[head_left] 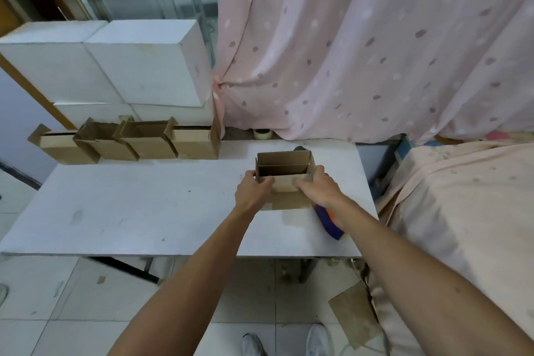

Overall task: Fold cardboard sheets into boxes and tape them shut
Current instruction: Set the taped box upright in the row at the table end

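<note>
I see the fingers of the left hand [254, 192] and the right hand [318, 186] both gripping the near wall of the cardboard box [284, 163], which stands open at 12 o'clock from them, with its long axis running from 9 to 3. Inside I see only a folded flap. The tape dispenser [329, 225] lies at 5 o'clock, nearest to the right hand.

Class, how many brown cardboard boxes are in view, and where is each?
5. Four boxes line the table's far edge at left; the fifth box is held between the left hand and right hand. Others could hide behind these.
</note>
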